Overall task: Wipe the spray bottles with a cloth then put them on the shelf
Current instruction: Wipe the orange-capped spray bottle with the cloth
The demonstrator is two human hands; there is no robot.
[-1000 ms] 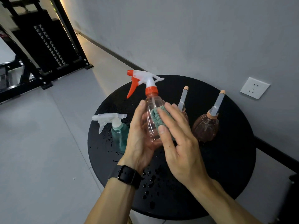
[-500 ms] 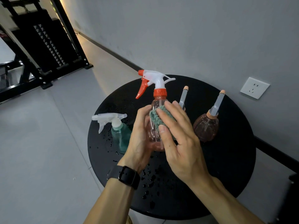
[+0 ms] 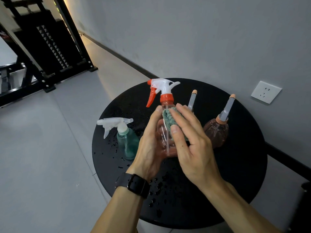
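Note:
My left hand (image 3: 149, 145) grips a clear pinkish spray bottle (image 3: 165, 143) with a white and orange trigger head (image 3: 161, 89), holding it upright above the round black table (image 3: 235, 174). My right hand (image 3: 190, 140) presses a green cloth (image 3: 169, 117) against the bottle's upper body, fingers and thumb laid over the cloth. A teal spray bottle (image 3: 127, 142) with a white trigger stands on the table to the left. A round brownish bottle (image 3: 217, 133) with a grey nozzle stands to the right. Behind my right hand another grey nozzle (image 3: 192, 100) sticks up; its bottle is hidden.
Water drops (image 3: 156, 187) speckle the table's front and left. A black metal shelf frame (image 3: 50, 47) stands on the grey floor at the upper left. A grey wall with a white socket (image 3: 265, 92) runs behind the table.
The held bottle has shifted right and turned, its trigger head swinging from the left towards the middle. My right hand with the cloth has slid slightly up the bottle's body.

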